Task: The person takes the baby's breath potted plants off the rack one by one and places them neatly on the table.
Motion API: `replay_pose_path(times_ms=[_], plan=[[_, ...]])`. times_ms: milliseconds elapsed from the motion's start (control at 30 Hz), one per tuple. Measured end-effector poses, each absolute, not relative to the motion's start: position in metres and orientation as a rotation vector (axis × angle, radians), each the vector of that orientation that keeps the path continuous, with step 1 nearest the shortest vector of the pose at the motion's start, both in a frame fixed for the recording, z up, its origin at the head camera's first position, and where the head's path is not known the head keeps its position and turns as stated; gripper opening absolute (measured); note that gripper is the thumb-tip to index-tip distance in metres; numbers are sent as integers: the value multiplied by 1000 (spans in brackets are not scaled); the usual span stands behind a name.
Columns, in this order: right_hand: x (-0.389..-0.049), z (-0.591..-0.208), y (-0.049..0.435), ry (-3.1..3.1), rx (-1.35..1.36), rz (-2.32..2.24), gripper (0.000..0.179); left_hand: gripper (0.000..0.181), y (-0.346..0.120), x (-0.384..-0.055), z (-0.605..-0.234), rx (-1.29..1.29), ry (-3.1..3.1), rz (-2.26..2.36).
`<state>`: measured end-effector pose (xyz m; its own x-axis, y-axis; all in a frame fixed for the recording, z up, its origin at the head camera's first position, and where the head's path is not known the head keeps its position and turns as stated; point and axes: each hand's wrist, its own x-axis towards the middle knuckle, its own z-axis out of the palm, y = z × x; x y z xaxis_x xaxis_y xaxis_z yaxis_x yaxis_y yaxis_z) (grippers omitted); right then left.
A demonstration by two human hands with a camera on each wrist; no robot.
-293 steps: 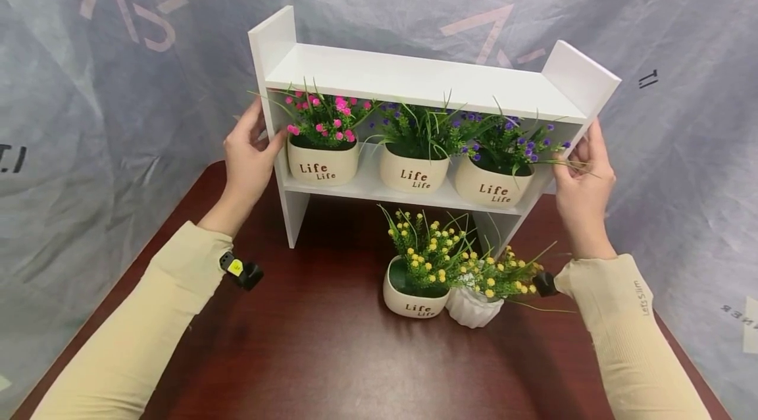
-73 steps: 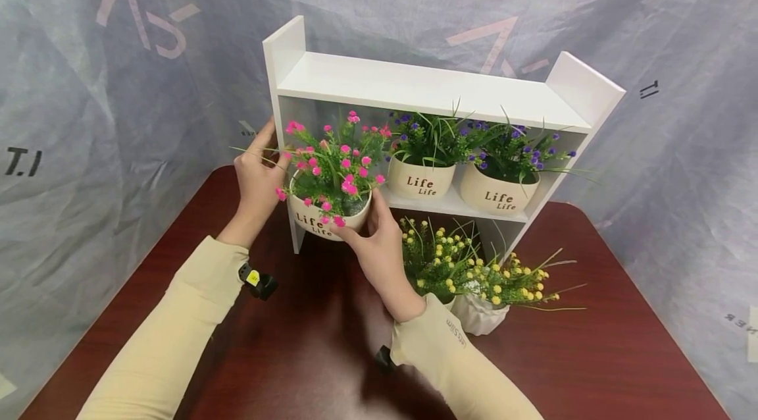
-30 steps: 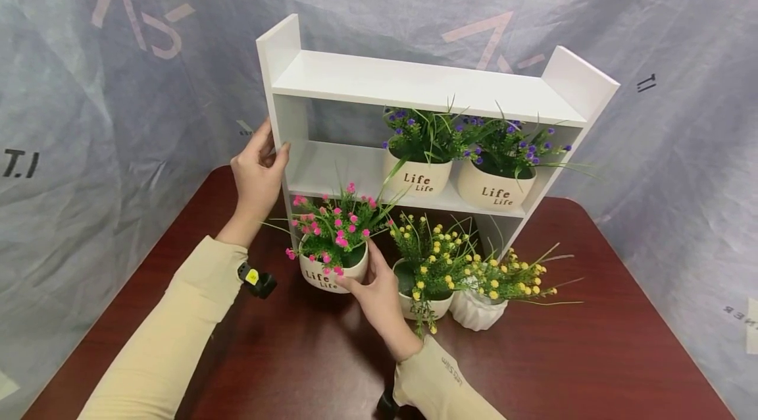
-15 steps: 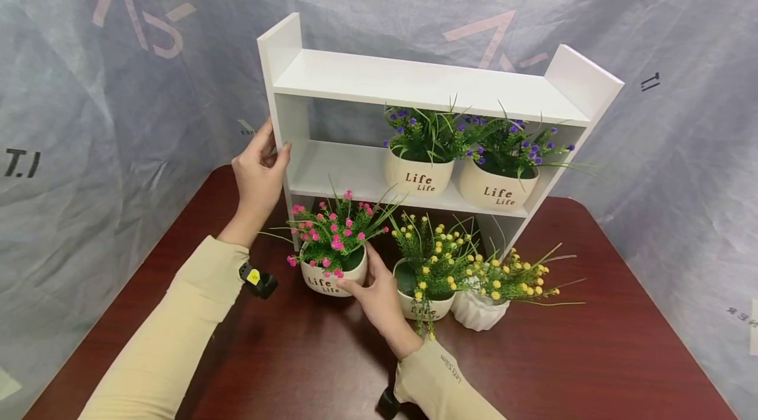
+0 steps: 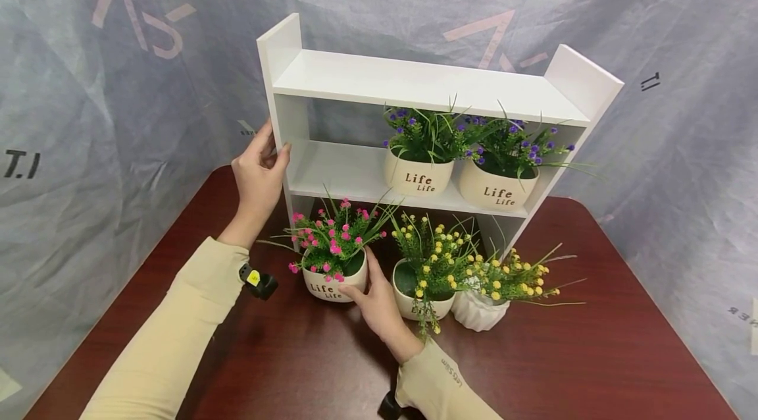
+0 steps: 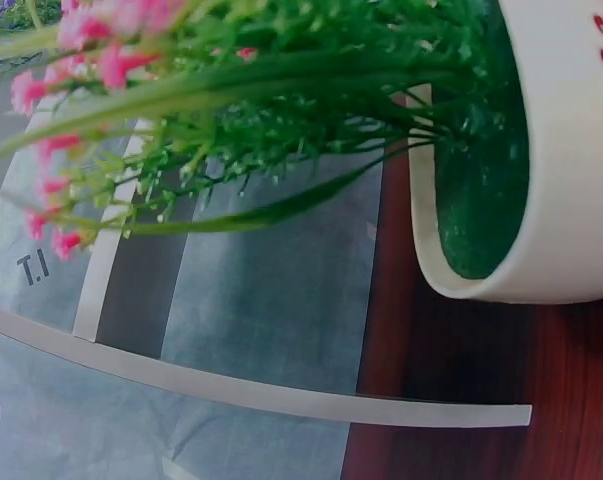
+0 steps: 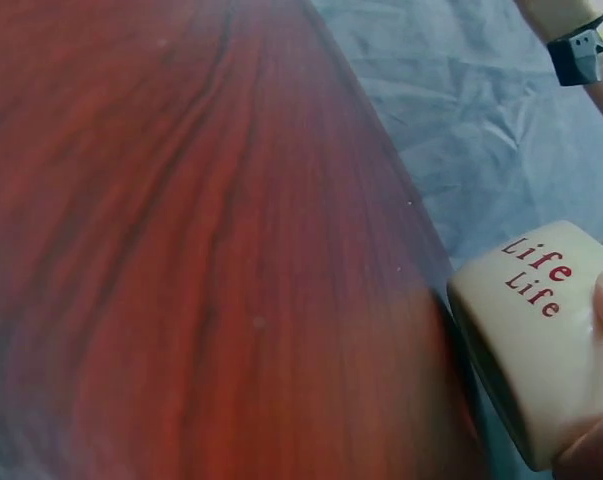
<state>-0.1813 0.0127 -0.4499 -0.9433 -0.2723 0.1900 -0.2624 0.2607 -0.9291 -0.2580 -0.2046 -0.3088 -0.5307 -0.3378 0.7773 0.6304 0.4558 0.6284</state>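
My left hand (image 5: pixel 258 173) grips the left side panel of a white two-tier shelf (image 5: pixel 426 78), thumb at its front edge and fingers behind. With my right hand (image 5: pixel 379 301) I hold a cream pot of pink flowers (image 5: pixel 335 288) by its right side, thumb on the front near the "Life" lettering. The pot is upright, low at the tabletop, in front of the shelf's left leg. Its rim and green base fill the right of the left wrist view, while the right wrist view shows the lettered pot wall (image 7: pixel 541 320) beside my thumb.
Two cream pots of purple flowers (image 5: pixel 419 173) stand on the middle board, towards the right. On the brown table (image 5: pixel 568 354) are a cream pot of yellow flowers (image 5: pixel 423 308), right beside my right hand, and a white ribbed pot of yellow flowers (image 5: pixel 480 312). Grey cloth (image 5: pixel 148 91) hangs behind.
My right hand has brought the pink-flower pot out from the middle board's left end and down to the table, latterly nudging slightly nearer. My left hand stays on the side panel.
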Motion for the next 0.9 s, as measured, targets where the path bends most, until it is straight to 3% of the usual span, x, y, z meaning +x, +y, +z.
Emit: replay_pose_path(times_ms=[367,900], plan=[[-176,-454,19,2334,-530,-1887,87,47,-206,-259,-312,-275,-1715,-1271],[-168,-457,25,2591,-433,-1625,77,47,-205,-258,-311,-283,-1698,-1286]])
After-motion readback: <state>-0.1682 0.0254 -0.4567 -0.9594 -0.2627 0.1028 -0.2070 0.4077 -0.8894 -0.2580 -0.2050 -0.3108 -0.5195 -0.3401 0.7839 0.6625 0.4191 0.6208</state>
